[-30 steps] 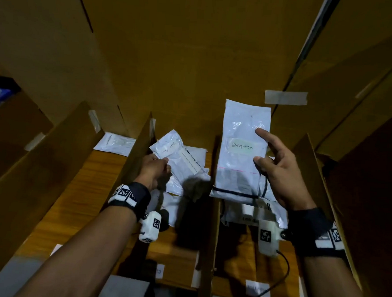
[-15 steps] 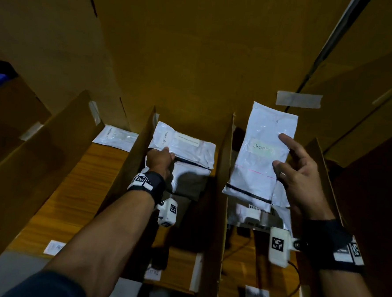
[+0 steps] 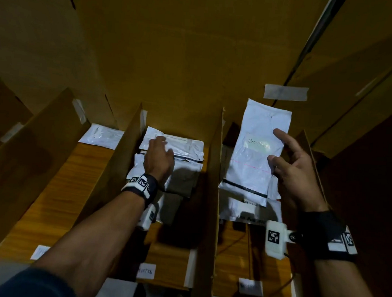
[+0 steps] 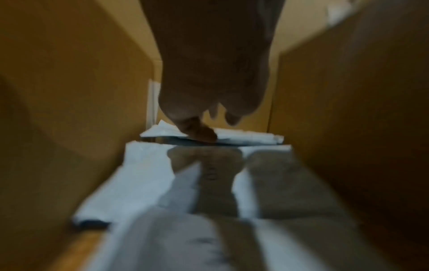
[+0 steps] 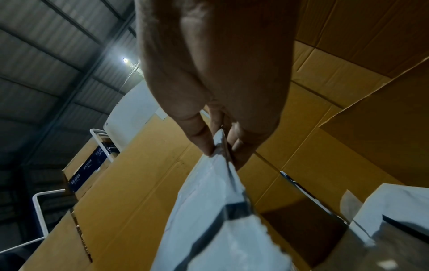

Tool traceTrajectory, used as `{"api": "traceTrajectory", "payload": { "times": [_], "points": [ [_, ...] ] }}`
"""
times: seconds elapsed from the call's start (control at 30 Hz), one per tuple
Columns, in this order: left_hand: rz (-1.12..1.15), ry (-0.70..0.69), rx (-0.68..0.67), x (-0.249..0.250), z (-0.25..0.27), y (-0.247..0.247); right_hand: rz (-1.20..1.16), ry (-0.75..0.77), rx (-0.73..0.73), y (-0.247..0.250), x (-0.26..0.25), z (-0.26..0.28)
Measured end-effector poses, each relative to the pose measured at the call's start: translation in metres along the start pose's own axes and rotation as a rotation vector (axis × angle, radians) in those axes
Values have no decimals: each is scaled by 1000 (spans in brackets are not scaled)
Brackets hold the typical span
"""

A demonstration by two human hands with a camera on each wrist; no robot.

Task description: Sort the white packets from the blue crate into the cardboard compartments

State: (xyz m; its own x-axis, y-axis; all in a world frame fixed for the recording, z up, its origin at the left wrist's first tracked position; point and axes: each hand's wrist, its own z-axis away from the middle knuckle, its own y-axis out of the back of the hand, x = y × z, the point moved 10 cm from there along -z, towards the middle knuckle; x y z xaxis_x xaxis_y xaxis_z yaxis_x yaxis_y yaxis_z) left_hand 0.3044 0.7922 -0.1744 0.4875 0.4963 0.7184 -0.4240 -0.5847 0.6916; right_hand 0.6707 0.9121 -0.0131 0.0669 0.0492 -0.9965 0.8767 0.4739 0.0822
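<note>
Left of the middle divider point(image 3: 213, 172), the left hand point(image 3: 159, 157) lies flat, fingers straight, on the packet stack point(image 3: 181, 145), seemingly pressing. Right of the divider, the right hand point(image 3: 290, 170) pinches an upright labelled packet point(image 3: 254, 156) above other packets point(image 3: 253, 209).

Wooden shelf point(image 3: 56, 199): cardboard dividers point(image 3: 211, 195), white packets point(image 3: 104, 134).

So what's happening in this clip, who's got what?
A person is sorting white packets into cardboard compartments. The left hand rests on the packet pile in the middle compartment. The right hand pinches a labelled packet by its edge, upright over the right compartment, not yet released.
</note>
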Motion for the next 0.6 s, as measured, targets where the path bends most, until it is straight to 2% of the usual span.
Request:
{"api": "traceTrajectory", "payload": {
  "times": [0.07,0.13,0.17,0.23,0.37,0.47,0.6],
  "points": [
    [-239,-169,-199,2,-5,-28,23,12,-4,-1,-1,1],
    [-393,-188,-405,-14,-11,-51,21,12,-15,0,-2,2],
    [-420,-197,-447,-14,-12,-52,19,10,-19,1,-3,4],
    [-358,-203,-392,5,-11,-36,35,10,-1,4,-6,7],
    [14,-156,-190,76,1,8,47,18,48,20,-8,7],
    [183,-202,-227,136,27,15,17,2,112,38,-6,2],
    [13,-404,-331,203,67,0,83,13,156,58,-14,-10]
  ]
}}
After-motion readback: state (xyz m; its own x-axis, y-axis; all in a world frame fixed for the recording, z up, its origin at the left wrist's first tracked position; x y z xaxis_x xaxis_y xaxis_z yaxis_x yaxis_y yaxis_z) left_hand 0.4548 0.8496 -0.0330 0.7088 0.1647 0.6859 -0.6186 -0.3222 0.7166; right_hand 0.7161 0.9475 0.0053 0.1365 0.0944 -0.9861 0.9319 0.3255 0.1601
